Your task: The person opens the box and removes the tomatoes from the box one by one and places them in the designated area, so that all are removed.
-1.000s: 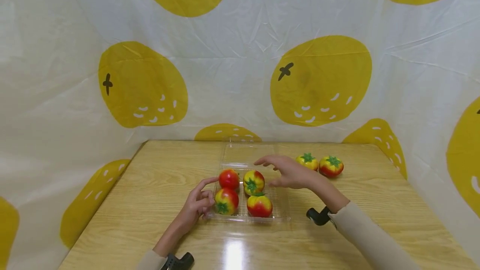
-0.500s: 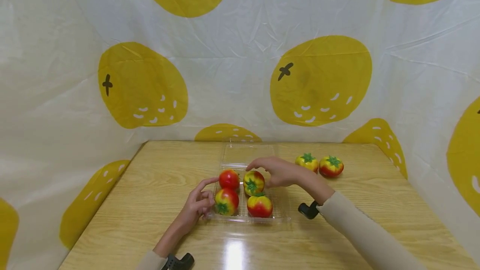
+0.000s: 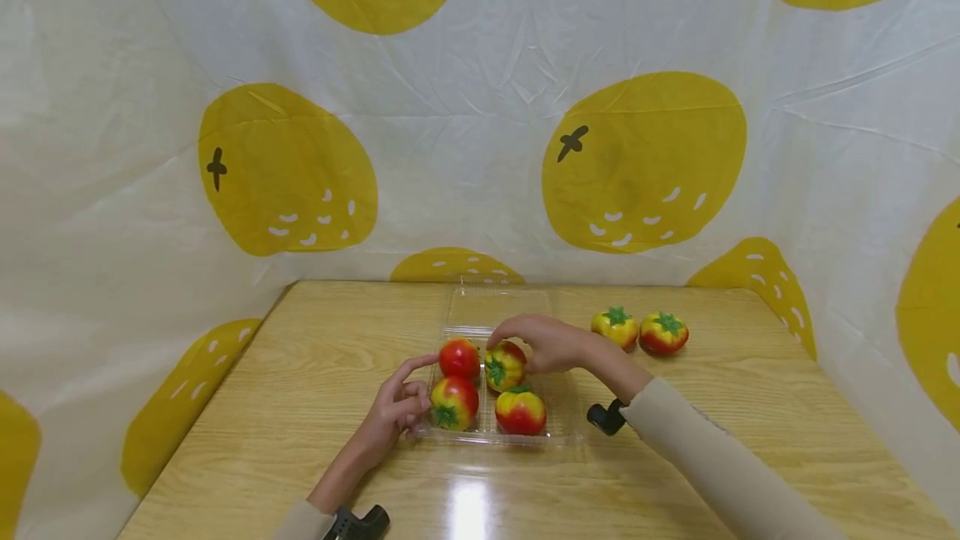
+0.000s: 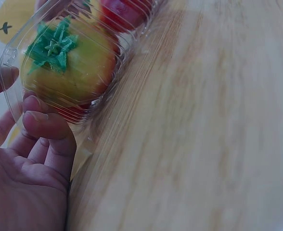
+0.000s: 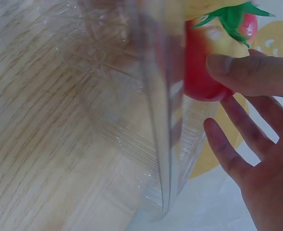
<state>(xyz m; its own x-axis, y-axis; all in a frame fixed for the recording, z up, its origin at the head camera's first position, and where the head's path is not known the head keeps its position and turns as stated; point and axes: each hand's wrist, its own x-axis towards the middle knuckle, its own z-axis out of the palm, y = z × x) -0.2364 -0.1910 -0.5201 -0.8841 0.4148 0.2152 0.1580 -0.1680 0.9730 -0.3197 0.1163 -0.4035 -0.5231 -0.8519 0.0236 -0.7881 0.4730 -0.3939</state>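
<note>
A clear plastic clamshell container (image 3: 558, 407) lies open on the table, its lid (image 3: 498, 303) folded back. In its base sit a red toy tomato (image 3: 459, 357) at the back left, a red-yellow one (image 3: 454, 403) at the front left and another (image 3: 521, 412) at the front right. My right hand (image 3: 551, 344) grips the back-right toy tomato (image 3: 505, 367) between thumb and fingers; part of it is hidden. My left hand (image 3: 392, 407) holds the container's left side, fingers curled at the rim (image 4: 17, 96) in the left wrist view.
Two more yellow-red toy tomatoes, one (image 3: 616, 328) beside the other (image 3: 663, 333), lie on the wooden table (image 3: 330, 357) at the back right. A fruit-print cloth (image 3: 457, 182) hangs behind and at both sides.
My right hand has moved left and closed around the back-right toy tomato, which has shifted and turned slightly. The left hand has stayed at the container's side.
</note>
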